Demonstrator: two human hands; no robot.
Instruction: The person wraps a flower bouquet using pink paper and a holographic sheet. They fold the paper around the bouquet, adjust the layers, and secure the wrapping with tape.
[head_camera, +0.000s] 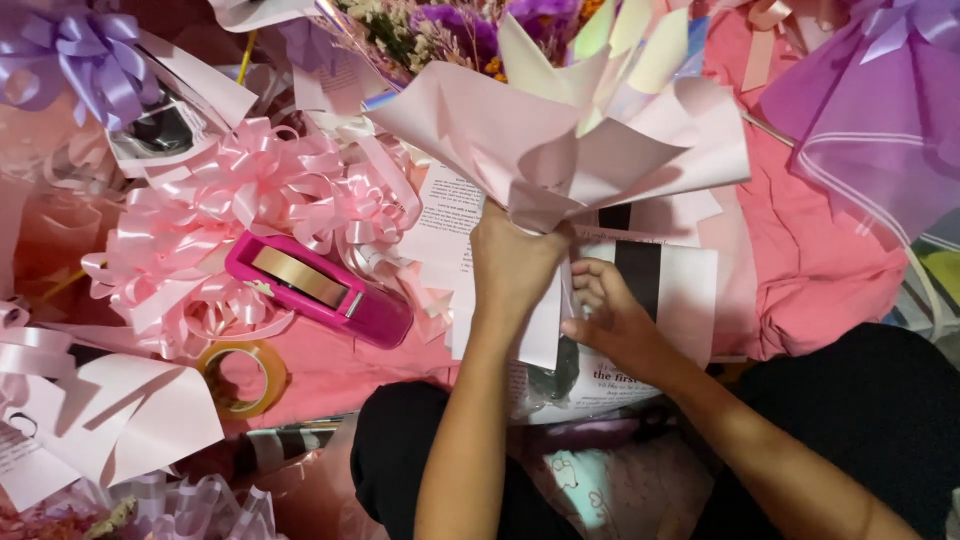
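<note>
1. One bouquet (560, 150) sits at the upper middle of the view, its pale pink wrapping paper fanned out in pointed folds and gathered to a narrow neck just above the person's lap.
2. Inside the wrap, purple and cream dried flowers (450, 30) show at the top edge, partly hidden by the paper.
3. The left hand (515, 265) is closed tight around the gathered neck of the bouquet, holding it upright-tilted away from the person.
4. The right hand (610, 315) lies just beside the left, below the neck, fingers curled and touching the lower wrap; whether it pinches anything cannot be told.
5. Under both hands lie white printed sheets (450, 225) and a white sheet with a black stripe (650, 275), overlapping one another.
6. Left of the hands, a magenta tape dispenser (320, 290) rests on its side on the pink cloth (810, 260), with a gold strip along its face.
7. Near the dispenser, lower left, a roll of clear tape (240, 375) lies flat.
8. A heap of pink ribbon bows (230, 220) spreads behind the dispenser, touching it.
9. A lilac bow (75, 55) sits in the top left corner, and a purple sheer wrap (880, 110) fills the top right.
10. Folded pink paper (130, 420) lies at the lower left, well apart from the hands.
</note>
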